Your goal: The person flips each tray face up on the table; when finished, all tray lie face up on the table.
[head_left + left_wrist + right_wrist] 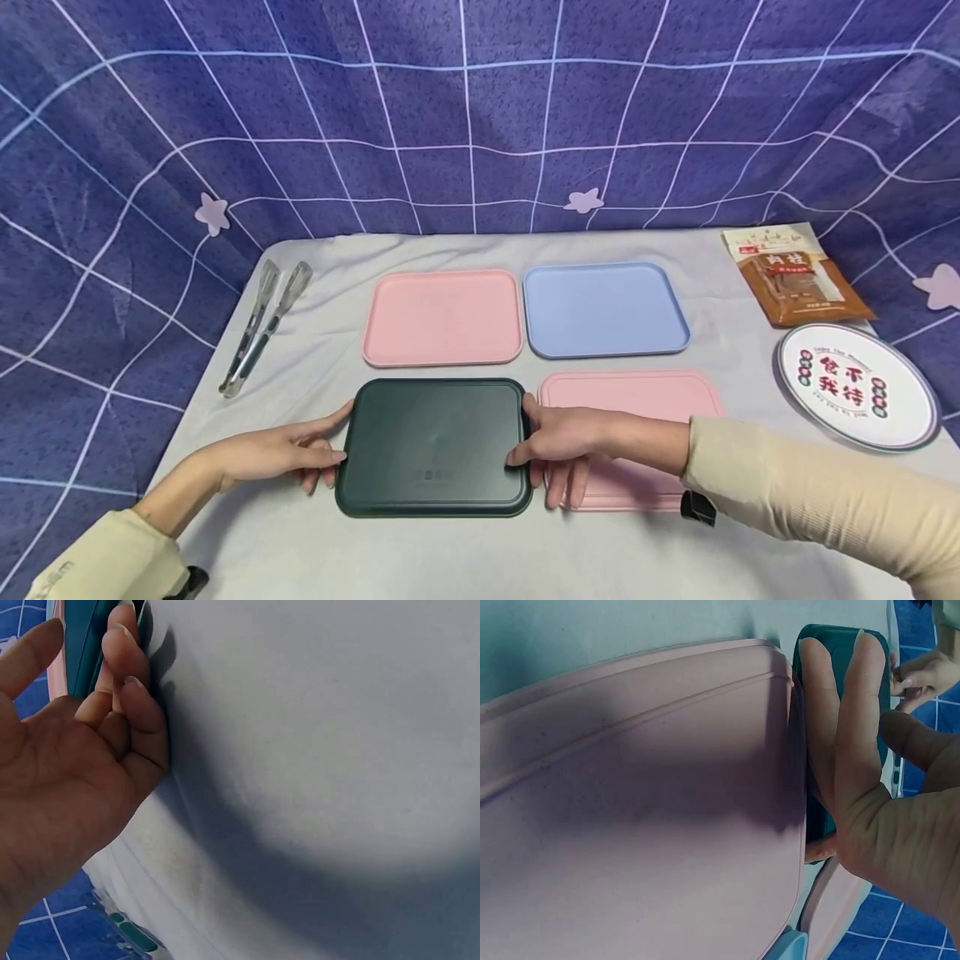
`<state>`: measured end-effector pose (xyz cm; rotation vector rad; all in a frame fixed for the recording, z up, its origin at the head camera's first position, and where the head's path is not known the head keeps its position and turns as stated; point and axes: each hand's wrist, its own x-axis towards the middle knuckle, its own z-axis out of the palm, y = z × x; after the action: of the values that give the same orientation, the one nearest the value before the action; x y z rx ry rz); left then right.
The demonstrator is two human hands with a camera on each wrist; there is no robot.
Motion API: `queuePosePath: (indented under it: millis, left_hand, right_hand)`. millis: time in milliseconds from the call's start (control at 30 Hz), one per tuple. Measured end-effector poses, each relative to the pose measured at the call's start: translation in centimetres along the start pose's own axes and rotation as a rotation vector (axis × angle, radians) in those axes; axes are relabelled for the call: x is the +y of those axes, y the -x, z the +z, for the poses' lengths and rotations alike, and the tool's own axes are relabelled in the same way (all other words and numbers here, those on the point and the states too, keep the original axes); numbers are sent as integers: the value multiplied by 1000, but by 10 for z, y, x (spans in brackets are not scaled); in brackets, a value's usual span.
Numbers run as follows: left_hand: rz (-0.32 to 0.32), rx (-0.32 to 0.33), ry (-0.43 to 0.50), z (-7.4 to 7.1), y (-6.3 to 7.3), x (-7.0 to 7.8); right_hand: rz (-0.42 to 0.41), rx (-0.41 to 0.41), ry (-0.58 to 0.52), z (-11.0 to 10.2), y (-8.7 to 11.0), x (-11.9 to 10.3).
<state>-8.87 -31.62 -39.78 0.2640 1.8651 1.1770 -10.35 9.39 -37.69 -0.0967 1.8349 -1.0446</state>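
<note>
A dark green rectangular tray (438, 446) lies in the front middle, its flat face up with a small faint print near the front edge. My left hand (273, 454) holds its left side, index finger and thumb at the edge, other fingers bent below. In the left wrist view the fingers of my left hand (90, 742) partly cover the tray's side (82, 645). My right hand (566, 433) grips the right side, thumb over the rim and fingers along the edge. Under that hand, and partly hidden by it, lies a pink tray (637, 392).
Behind are another pink tray (442, 317) and a blue tray (606, 310), side by side. Metal tongs (266, 329) lie at left. A brown food packet (798, 279) and a round white printed plate (858, 387) are at right. A blue checked curtain (480, 117) hangs behind the white-covered table.
</note>
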Motion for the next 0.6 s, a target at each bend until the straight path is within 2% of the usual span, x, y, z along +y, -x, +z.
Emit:
queuePosePath:
  millis: [300, 433, 600]
  left_hand:
    - [34, -57, 55, -3, 2, -4]
    - [30, -29, 42, -1, 5, -1]
    - [5, 28, -4, 2, 13, 12]
  right_hand:
    - [-2, -12, -24, -2, 0, 3]
    - [0, -13, -39, -2, 0, 4]
    - [-2, -21, -52, -2, 0, 5]
